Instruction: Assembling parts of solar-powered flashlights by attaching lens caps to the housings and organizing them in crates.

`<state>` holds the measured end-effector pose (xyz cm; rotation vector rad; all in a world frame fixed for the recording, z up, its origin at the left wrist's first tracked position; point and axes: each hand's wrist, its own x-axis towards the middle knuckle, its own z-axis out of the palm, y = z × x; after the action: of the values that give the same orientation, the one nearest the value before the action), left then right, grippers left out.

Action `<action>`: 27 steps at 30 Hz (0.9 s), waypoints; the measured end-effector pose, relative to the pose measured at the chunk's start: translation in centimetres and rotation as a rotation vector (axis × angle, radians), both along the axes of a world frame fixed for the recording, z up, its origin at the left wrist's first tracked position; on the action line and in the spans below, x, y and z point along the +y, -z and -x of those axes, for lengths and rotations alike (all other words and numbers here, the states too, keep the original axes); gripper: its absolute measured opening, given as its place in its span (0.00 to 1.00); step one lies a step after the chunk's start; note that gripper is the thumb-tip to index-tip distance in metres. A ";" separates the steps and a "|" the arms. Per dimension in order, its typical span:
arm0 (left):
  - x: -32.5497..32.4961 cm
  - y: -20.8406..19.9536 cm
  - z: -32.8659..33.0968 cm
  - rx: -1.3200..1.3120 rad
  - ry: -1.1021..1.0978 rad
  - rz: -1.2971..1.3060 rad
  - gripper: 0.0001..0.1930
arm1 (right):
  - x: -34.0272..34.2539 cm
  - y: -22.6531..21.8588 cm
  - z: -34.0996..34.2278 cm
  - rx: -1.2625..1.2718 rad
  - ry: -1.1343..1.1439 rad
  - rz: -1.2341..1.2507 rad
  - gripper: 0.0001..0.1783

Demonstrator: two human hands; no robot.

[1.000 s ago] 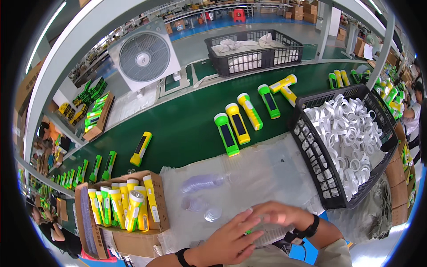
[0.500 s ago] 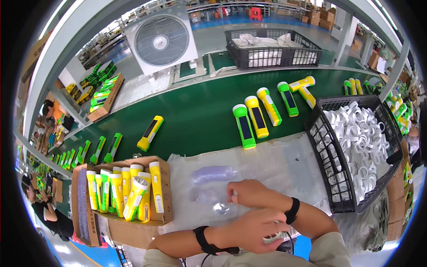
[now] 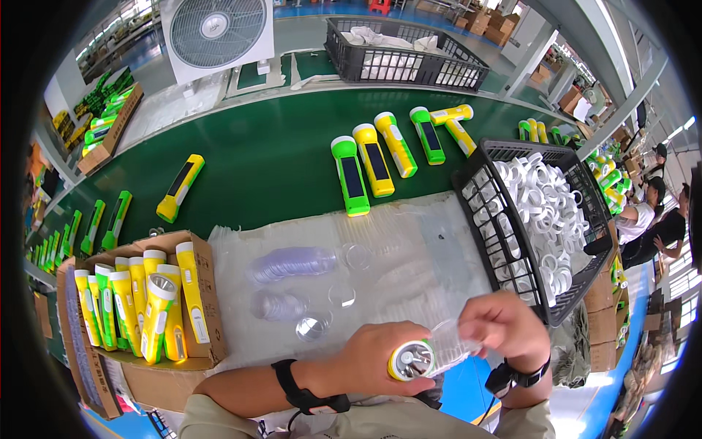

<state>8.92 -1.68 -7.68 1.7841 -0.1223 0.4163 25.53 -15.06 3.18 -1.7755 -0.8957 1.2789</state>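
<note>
My left hand [image 3: 362, 360] is wrapped round a flashlight [image 3: 412, 361], its silver reflector facing up and yellow showing at its rim. Beside it, my right hand [image 3: 506, 328] pinches clear plastic lenses [image 3: 447, 345] close to the flashlight's head; I cannot tell how many. On the plastic-covered worktop [image 3: 409, 256] lie a toppled row of clear lenses [image 3: 292, 265], a shorter stack [image 3: 281, 306] and a few loose discs, one a shiny round lens [image 3: 310, 328] near my left wrist.
At left stands a cardboard box [image 3: 153, 372] of upright yellow and green flashlights. A black crate [image 3: 528, 289] of white rings [image 3: 545, 208] is at right. Beyond runs a green conveyor [image 3: 263, 168] bearing several flashlights, with a fan [image 3: 217, 33] and another black crate [image 3: 402, 66] behind it.
My view has shifted right. My right hand, earlier reaching over the worktop by the lenses, is now beside the flashlight with clear lenses. The flashlight's reflector has come into sight in my left hand.
</note>
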 end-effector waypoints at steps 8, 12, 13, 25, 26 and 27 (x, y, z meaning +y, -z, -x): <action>-0.5 -1.3 0.3 0.118 0.053 -0.022 0.31 | 0.8 -0.8 2.8 -0.400 -0.250 0.111 0.16; -0.8 -0.6 -0.4 -0.008 0.072 -0.018 0.28 | 0.3 -0.9 2.8 -0.405 -0.270 0.184 0.19; -0.9 -0.3 -0.5 -0.074 0.086 -0.009 0.26 | 0.1 0.1 2.7 -0.420 -0.328 0.088 0.19; -1.2 2.0 -1.5 -0.305 0.097 0.428 0.24 | -7.3 -0.8 -23.6 -1.261 0.106 0.435 0.21; -1.4 1.5 -1.7 -0.298 0.065 0.396 0.20 | -9.1 0.7 -26.6 -1.321 0.068 0.587 0.26; -0.8 2.0 -1.9 -0.285 0.080 0.298 0.28 | -9.2 1.7 -28.1 -1.330 0.072 0.579 0.26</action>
<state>10.78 -2.50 -9.67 1.4155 -0.3146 0.5976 53.64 -24.22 1.46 -3.1377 -1.1309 0.1070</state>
